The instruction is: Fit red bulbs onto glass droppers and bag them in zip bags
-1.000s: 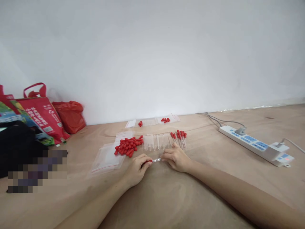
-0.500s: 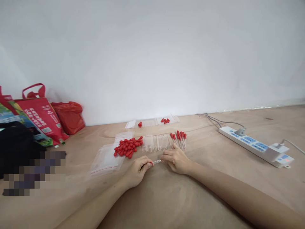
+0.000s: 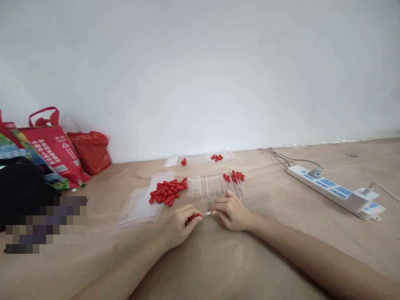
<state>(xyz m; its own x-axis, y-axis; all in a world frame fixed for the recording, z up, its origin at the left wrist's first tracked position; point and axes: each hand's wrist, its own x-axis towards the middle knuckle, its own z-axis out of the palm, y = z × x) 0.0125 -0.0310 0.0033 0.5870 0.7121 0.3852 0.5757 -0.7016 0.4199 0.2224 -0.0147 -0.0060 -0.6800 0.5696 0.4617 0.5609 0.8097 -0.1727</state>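
Observation:
My left hand (image 3: pixel 183 225) pinches a red rubber bulb (image 3: pixel 194 217) between thumb and fingers. From the bulb's mouth a clear dropper tube (image 3: pixel 206 213) runs to the right, and my right hand (image 3: pixel 231 211) is closed on its other end. Whether the tube sits inside the bulb is too small to tell. Beyond my left hand lies a heap of red bulbs (image 3: pixel 167 192), partly on clear zip bags (image 3: pixel 139 210). A row of loose clear tubes (image 3: pixel 204 186) lies beside the heap. Droppers with red bulbs fitted (image 3: pixel 236 179) rest just past my right hand.
A white power strip (image 3: pixel 334 189) with plugs and grey cables lies on the right of the wooden table (image 3: pixel 268 266). Red bags (image 3: pixel 89 152) and a black item (image 3: pixel 25 191) stand at left. Near the wall are small red bulbs (image 3: pixel 216 157) and more tubes (image 3: pixel 195 161) on plastic bags.
More of the red bulb now shows between my left thumb and fingers. My left hand has turned slightly, and my right fingers have closed more tightly around the tube's end.

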